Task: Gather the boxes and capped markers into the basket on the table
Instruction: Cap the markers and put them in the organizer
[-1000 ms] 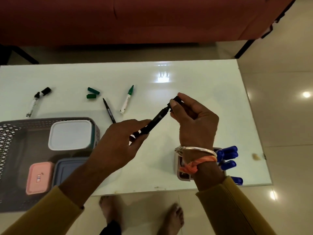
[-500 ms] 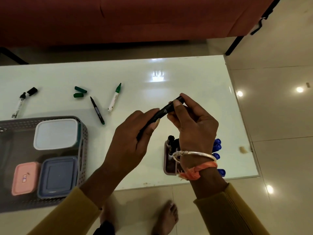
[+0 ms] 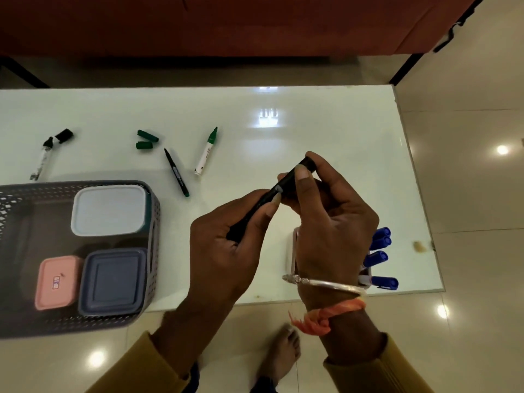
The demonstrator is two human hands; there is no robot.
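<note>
Above the table's front middle, both hands hold one black marker (image 3: 265, 199). My left hand (image 3: 229, 245) grips its barrel, and my right hand (image 3: 331, 222) pinches the cap end between thumb and fingers. The grey basket (image 3: 154, 222) at the front left contains a white-lidded box (image 3: 109, 209), a pink box (image 3: 56, 282) and a grey-blue box (image 3: 112, 282). Loose on the table lie a thin black pen (image 3: 176, 173), an uncapped green marker (image 3: 206, 151), two green caps (image 3: 146, 139), and an uncapped black marker (image 3: 42, 158) with its cap (image 3: 64, 135).
A pink holder (image 3: 295, 251) with several blue-capped markers (image 3: 378, 258) stands behind my right wrist near the table's front right. The white table (image 3: 326, 123) ends at the right beside tiled floor. A red sofa (image 3: 226, 24) runs along the far side. My bare foot shows below.
The cap has closed onto the black marker: my hands came together and the exposed length between them shrank. The view shifted so the basket sits further into frame.
</note>
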